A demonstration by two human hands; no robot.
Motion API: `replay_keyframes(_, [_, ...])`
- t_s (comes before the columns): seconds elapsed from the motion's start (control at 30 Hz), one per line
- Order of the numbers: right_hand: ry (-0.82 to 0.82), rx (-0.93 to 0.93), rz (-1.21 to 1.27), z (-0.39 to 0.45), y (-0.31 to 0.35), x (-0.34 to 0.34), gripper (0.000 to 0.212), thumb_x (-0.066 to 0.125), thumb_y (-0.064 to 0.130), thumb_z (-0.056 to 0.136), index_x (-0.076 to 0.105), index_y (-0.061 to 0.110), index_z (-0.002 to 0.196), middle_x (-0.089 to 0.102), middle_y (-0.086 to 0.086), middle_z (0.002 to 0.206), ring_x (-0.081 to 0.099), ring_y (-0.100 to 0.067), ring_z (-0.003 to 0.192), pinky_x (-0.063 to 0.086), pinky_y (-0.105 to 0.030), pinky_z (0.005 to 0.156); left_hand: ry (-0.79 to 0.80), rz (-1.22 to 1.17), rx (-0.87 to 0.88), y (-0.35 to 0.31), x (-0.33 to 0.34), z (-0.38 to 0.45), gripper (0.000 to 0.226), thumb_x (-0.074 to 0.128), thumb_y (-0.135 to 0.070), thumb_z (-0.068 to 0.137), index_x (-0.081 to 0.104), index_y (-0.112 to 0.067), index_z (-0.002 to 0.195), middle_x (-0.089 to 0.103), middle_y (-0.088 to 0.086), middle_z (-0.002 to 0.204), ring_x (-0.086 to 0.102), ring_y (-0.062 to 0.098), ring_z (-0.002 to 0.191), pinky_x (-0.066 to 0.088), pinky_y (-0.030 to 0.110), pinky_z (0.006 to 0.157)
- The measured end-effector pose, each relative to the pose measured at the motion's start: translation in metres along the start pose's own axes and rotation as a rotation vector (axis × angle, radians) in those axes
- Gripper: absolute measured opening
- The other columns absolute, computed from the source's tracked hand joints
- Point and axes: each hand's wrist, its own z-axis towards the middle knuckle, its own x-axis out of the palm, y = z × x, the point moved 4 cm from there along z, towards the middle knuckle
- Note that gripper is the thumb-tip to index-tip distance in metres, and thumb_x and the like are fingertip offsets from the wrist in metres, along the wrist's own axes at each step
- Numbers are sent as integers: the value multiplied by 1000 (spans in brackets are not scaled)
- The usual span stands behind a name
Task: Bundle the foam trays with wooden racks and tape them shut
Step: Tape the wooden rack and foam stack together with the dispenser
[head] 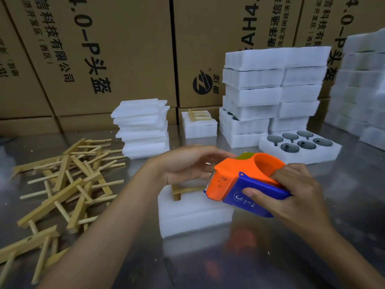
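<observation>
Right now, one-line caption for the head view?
Right hand holds tape dispenser above foam bundle; left hand at its blade.

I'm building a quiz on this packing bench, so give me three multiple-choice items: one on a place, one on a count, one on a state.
1. Where does the loose pile of wooden racks lie?
A. at the person's left on the table
B. on top of the tall foam stack
C. inside a cardboard box

2. How many round dark pieces sit in the open foam tray?
A. three
B. six
C. nine

3. What is the right hand doing?
A. resting flat on the table
B. lifting a wooden rack
C. gripping the tape dispenser

Answers:
1 A, the racks spread over the left of the table.
2 B, two rows of three show.
3 C, its fingers wrap the blue and orange body.
</observation>
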Motion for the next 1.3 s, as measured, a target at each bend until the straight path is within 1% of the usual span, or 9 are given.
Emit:
replay_keyframes(0.2, [-71,53,44,-11,-3,2,55,68,52,78,53,3,57,49,-2,57,37,-14,66,35,-29,69,-90,32,102,-6,-3,-19,28,54,-24,98,75,-8,108,74,7,104,69,12,90,55,23,80])
replay_keyframes(0.3, [-90,127,81,-17,-7,3,67,61,62,85,50,2,57,48,-3,57,37,-20,66,34,-28,67,-79,39,159,-10,-2,-28,22,59,-25,93,79,-17,95,75,6,99,70,14,92,54,23,81])
replay_keyframes(0.53, [-114,188,166,-25,-3,3,65,62,56,83,51,-3,58,46,-4,58,41,-26,66,36,-25,64,-53,114,296,-12,3,-41,18,67,-17,88,76,-18,104,73,6,111,68,20,106,54,28,90])
replay_keyframes(0.63, [-155,75,102,-27,7,0,68,57,57,91,52,-3,59,46,-11,58,37,-24,66,35,-29,65,-19,71,302,-10,2,-46,17,64,-13,90,76,-16,102,73,9,110,68,20,106,53,29,90])
replay_keyframes(0.8, [-183,-212,-44,-30,20,-6,61,65,50,90,60,-5,63,51,-13,62,40,-29,70,37,-34,78,-73,147,218,-3,6,-35,35,50,-18,101,59,-22,135,59,-8,137,50,8,131,41,41,112])
replay_keyframes(0.93, [-193,-299,-42,-19,30,-6,67,63,53,91,62,-8,63,56,-16,62,44,-30,72,36,-31,91,47,30,179,-5,25,-17,47,38,-24,101,42,-21,148,49,3,148,45,24,136,29,48,117])
replay_keyframes(1.03, [-168,-320,-4,-8,35,-3,69,60,53,91,63,-9,63,58,-17,61,46,-30,73,36,-30,92,102,-151,194,-15,30,-8,48,31,-27,100,49,-12,141,56,9,140,50,29,131,33,44,115])
replay_keyframes(1.13, [-135,-353,10,1,36,3,70,60,55,91,62,-8,60,57,-17,60,46,-30,73,38,-30,91,-27,-131,199,-20,23,-1,37,43,-34,100,65,-13,121,69,6,117,62,21,112,43,38,106])
replay_keyframes(1.3, [-105,-413,-8,9,30,14,69,61,56,90,60,-5,59,53,-15,59,51,-34,60,42,-36,82,-293,279,345,-27,2,-15,41,45,-44,101,67,-21,126,72,-4,117,64,11,115,42,40,110])
